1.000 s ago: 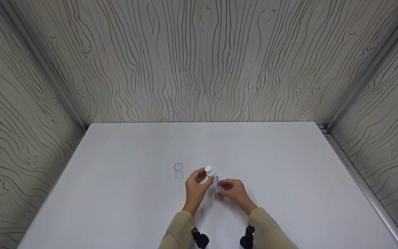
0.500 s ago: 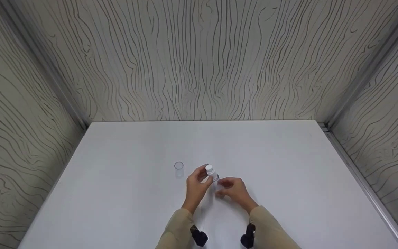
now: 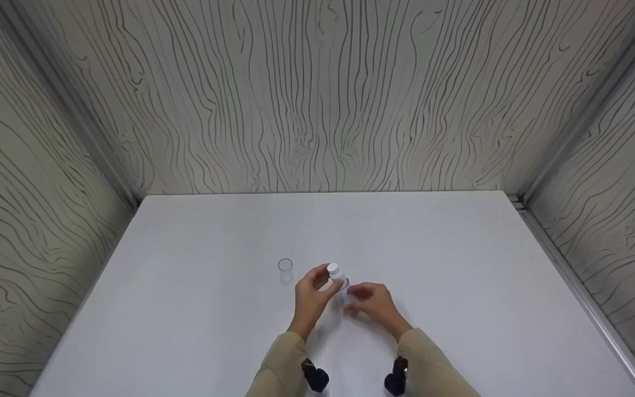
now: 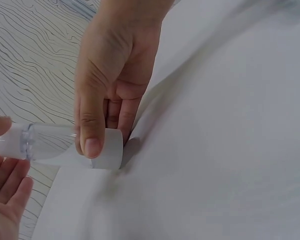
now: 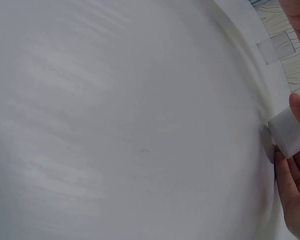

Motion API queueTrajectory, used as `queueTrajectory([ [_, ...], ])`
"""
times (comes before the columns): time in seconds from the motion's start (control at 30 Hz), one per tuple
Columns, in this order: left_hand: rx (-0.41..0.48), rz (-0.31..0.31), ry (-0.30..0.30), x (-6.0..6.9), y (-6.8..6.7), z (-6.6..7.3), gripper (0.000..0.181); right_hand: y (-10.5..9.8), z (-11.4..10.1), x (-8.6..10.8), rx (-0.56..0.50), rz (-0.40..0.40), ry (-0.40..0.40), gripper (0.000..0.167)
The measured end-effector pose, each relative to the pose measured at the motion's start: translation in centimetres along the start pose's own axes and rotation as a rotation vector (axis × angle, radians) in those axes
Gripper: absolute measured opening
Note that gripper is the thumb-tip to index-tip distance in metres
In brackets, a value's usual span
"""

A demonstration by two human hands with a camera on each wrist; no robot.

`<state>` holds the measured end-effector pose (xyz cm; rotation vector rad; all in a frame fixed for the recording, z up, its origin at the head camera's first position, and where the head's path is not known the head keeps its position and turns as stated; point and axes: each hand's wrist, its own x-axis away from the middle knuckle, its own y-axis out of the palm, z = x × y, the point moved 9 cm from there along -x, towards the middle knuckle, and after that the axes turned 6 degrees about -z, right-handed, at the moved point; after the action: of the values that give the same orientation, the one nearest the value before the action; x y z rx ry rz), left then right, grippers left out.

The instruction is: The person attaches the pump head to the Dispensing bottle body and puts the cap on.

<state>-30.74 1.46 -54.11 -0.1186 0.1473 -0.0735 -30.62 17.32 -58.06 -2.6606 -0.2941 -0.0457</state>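
My left hand (image 3: 310, 298) pinches the white upper part of a small bottle (image 3: 335, 271), which tilts in front of me. Lower down, the fingers and thumb of my right hand (image 3: 377, 304) curl round its bottom end. In the left wrist view the bottle (image 4: 55, 145) lies sideways, with a clear middle and a frosted base; my right hand (image 4: 117, 75) holds that base, and my left hand (image 4: 7, 200) is at the white end. The right wrist view shows the base (image 5: 289, 134) between the thumb and fingers of my right hand (image 5: 297, 200).
A clear, open cylinder (image 3: 286, 271) stands on the white table (image 3: 196, 286), left of and slightly beyond my left hand. It also appears in the right wrist view, near the top right (image 5: 276, 48). Wood-grain panels (image 3: 317, 99) enclose the table's back and sides.
My left thumb and fingers have shifted slightly around the bottle's upper part. The right hand and the clear cylinder have hardly moved.
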Motion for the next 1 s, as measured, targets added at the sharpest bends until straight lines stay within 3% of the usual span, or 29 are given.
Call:
queueTrajectory([
  [0.2,-0.038,-0.009,-0.031,-0.4,-0.3,0.0,0.041,0.2,0.2,-0.1,-0.022,-0.008,0.011,0.039],
  [0.37,-0.061,-0.049,-0.017,-1.0,-0.4,0.6,0.039,0.1,0.2,-0.1,-0.015,-0.005,0.010,0.039],
  [0.47,-0.070,-0.084,-0.012,-1.2,-0.4,0.8,0.038,0.1,0.2,-0.1,0.000,-0.001,0.006,0.040],
  [0.73,-0.117,-0.208,-0.082,-1.6,-0.3,0.3,0.045,0.1,0.3,-0.2,0.006,0.006,0.005,0.040],
  [1.0,-0.090,-0.312,-0.138,-2.0,-0.1,-0.3,0.047,0.2,0.2,-0.2,0.006,0.002,0.005,0.037],
])
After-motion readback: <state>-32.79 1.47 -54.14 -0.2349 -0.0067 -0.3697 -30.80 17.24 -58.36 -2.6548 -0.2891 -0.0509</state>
